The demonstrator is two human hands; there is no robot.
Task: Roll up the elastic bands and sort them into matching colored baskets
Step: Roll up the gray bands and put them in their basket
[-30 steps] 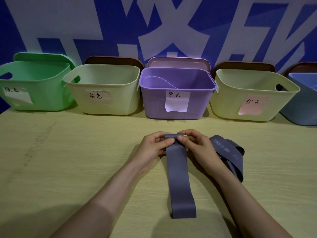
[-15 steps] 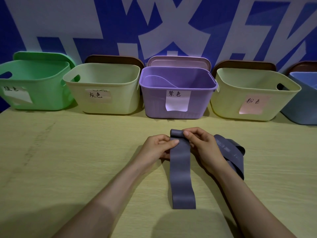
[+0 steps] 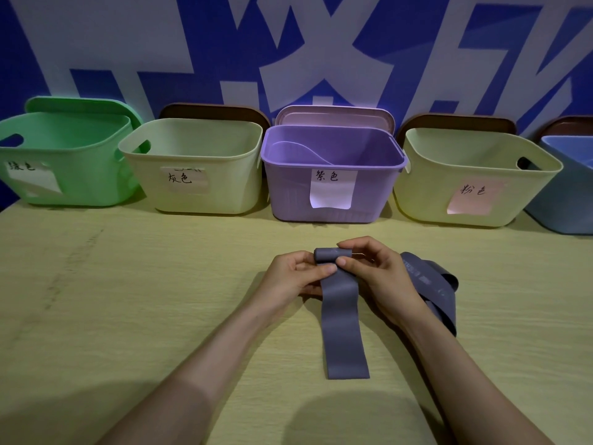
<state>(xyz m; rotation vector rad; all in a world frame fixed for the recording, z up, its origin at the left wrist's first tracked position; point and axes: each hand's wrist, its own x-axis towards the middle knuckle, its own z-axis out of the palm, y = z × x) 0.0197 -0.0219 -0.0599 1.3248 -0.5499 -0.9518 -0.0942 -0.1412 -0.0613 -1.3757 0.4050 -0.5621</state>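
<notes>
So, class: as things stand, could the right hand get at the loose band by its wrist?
Probably, but not freely. The loose band lies beside the right hand, nothing between them, yet that hand and the left hand pinch the partly rolled band, so it would need to let go first.
</notes>
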